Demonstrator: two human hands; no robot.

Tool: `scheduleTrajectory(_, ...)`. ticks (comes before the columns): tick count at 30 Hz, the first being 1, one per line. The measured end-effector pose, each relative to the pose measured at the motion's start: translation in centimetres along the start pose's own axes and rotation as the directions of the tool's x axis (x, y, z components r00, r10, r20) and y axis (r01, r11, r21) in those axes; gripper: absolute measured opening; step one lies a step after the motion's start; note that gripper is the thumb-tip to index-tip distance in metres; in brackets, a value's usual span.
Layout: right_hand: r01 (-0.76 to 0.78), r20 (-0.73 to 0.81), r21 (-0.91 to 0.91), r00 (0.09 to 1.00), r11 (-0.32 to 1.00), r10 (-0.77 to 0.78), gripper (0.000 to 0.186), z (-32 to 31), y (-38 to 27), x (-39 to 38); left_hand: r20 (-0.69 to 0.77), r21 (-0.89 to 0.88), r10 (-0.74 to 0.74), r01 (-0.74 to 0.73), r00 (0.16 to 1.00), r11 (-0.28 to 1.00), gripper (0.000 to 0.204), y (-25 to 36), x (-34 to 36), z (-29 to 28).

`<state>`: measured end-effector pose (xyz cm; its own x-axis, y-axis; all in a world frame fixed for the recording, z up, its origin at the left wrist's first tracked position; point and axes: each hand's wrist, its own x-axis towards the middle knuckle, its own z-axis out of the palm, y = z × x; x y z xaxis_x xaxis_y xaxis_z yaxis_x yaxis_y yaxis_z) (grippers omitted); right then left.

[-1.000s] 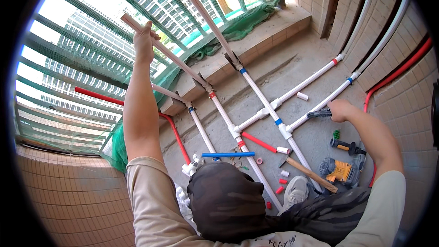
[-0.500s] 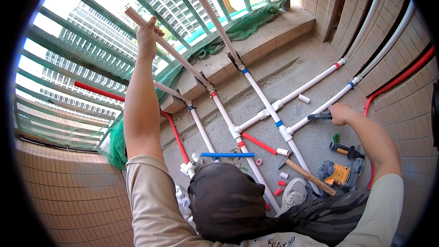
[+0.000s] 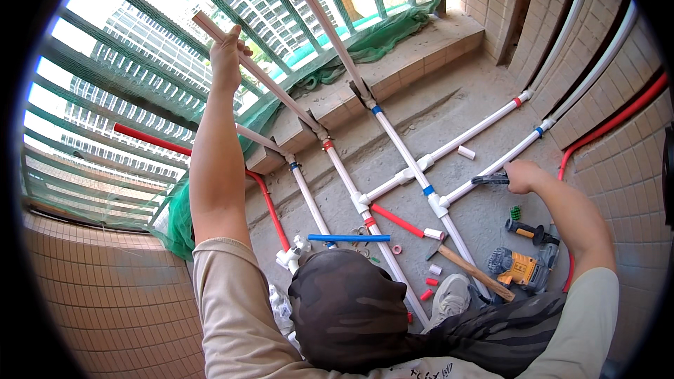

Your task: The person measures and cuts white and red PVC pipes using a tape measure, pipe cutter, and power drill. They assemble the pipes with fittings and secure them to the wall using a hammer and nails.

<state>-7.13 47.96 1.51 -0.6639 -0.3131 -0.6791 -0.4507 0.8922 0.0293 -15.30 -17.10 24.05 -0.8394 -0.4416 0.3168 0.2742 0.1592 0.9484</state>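
At the upper left, my left hand (image 3: 226, 56) is closed around the upper part of a whitish upright pipe (image 3: 275, 88), which rises from the pipe run at the step. Out to the right, my right hand (image 3: 521, 176) grips a dark hand tool (image 3: 489, 179); its kind is hard to make out. The tool's end lies over or beside a white floor pipe (image 3: 521, 144) marked with blue tape; whether they touch, I cannot tell. A second upright pipe (image 3: 333, 35) stands to the right of the held one.
White pipes with tees (image 3: 360, 201) cross the concrete floor. A hammer (image 3: 469, 267), a yellow-and-black power tool (image 3: 521, 267), a blue tube (image 3: 349, 238) and several short pipe pieces lie around. Green netting (image 3: 375, 45) and railings border the far left; a red conduit (image 3: 579, 137) runs along the right wall.
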Motion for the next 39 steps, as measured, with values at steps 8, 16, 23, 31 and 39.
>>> scheduleTrajectory(8,0.012,-0.008,-0.006,1.000,1.000,-0.012,0.037,-0.1,0.1,-0.1,-0.021,0.026,-0.014,0.015,1.000,1.000,0.025,0.2,-0.3,0.2)
scheduleTrajectory(16,-0.004,-0.018,-0.005,1.000,1.000,0.003,0.038,-0.1,-0.2,-0.2,0.001,0.005,-0.008,0.008,1.000,1.000,0.025,0.3,-0.3,0.0)
scheduleTrajectory(23,-0.004,-0.008,0.006,1.000,1.000,0.004,0.038,0.0,0.2,-0.2,-0.008,0.019,-0.024,0.024,1.000,1.000,0.022,0.5,-0.6,0.7)
scheduleTrajectory(31,-0.006,0.003,0.000,1.000,1.000,0.006,0.041,-0.1,0.1,0.4,-0.044,0.032,-0.025,0.026,0.999,0.999,0.027,0.4,-0.9,-0.2)
scheduleTrajectory(39,-0.009,0.020,-0.039,1.000,0.999,0.010,0.040,-1.2,-1.0,-1.5,-0.032,0.107,-0.022,0.026,0.999,0.994,0.027,1.0,-1.2,0.9)
